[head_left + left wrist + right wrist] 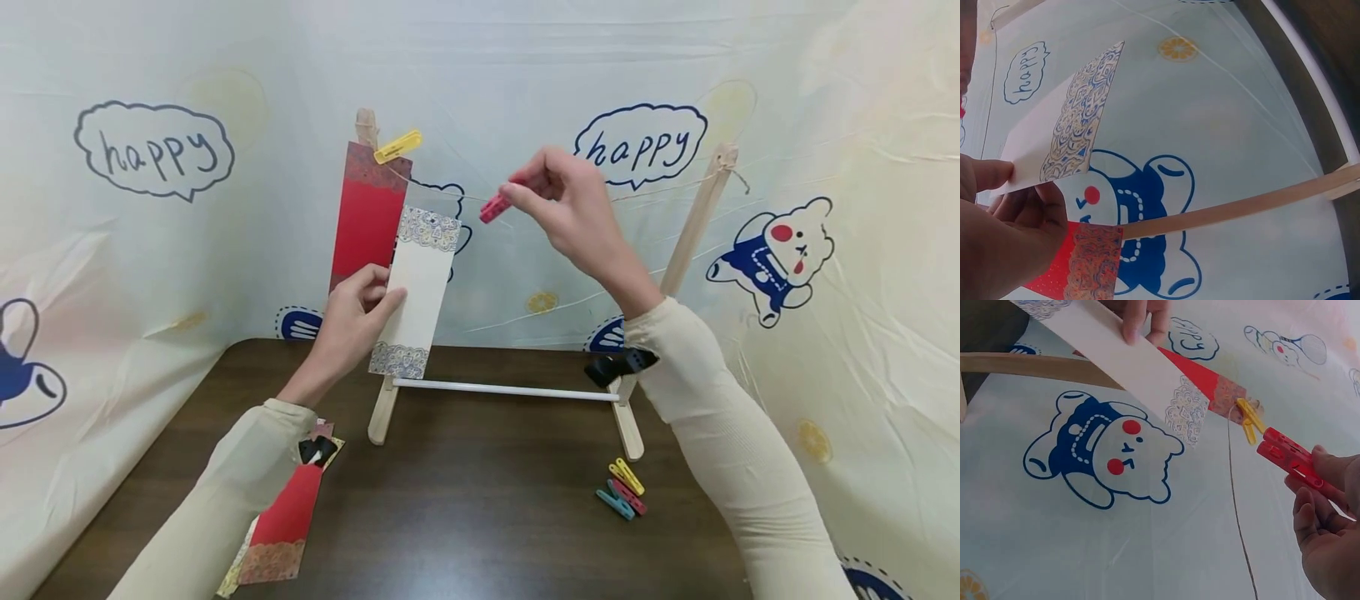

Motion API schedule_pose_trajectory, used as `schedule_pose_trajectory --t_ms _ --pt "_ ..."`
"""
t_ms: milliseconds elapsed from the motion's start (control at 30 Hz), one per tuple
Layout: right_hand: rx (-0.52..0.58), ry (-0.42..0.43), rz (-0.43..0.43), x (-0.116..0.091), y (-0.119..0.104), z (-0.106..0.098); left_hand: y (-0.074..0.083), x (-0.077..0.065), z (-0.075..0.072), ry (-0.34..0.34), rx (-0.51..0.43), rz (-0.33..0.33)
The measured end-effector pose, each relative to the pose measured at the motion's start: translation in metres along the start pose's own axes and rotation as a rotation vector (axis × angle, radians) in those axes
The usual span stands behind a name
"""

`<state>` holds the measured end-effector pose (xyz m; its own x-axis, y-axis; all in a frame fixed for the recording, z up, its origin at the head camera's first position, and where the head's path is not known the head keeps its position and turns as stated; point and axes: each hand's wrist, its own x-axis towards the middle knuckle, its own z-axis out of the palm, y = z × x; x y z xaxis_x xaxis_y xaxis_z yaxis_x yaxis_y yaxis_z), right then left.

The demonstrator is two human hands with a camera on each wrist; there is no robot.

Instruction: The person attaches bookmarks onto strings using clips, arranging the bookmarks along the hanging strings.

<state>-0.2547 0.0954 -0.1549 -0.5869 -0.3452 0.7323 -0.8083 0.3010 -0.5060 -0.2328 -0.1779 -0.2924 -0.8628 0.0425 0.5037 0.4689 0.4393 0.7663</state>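
Observation:
My left hand pinches a white card with patterned bands at both ends, between thumb and fingers at its left edge. The card's top sits just below the string. To its left hangs a red card, held on the string by a yellow clothespin. Up and to the right, my right hand grips a red clothespin between thumb and fingers. In the right wrist view, the tip of the red clothespin points toward the white card and the yellow clothespin.
A wooden stand with a right post and a white bottom bar carries the string. Several clothespins lie at the right of the dark table. Red and patterned cards lie at the left, partly under my left forearm.

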Motion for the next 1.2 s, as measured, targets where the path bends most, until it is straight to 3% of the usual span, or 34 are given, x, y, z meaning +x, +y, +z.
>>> schedule_pose_trajectory --t_ms 200,433,833,1200 --pt "0.02 0.02 -0.001 0.033 0.011 0.017 -0.004 0.004 0.0 -0.004 -0.006 -0.002" --pt "-0.054 -0.034 -0.004 0.055 0.021 0.033 -0.005 0.006 0.004 -0.021 -0.018 -0.001" --pt "-0.053 -0.157 0.068 0.06 0.038 0.04 -0.006 0.01 0.006 -0.038 -0.018 0.009" --pt "-0.014 -0.28 0.088 0.06 0.037 0.049 -0.011 0.007 0.003 -0.05 -0.028 0.004"
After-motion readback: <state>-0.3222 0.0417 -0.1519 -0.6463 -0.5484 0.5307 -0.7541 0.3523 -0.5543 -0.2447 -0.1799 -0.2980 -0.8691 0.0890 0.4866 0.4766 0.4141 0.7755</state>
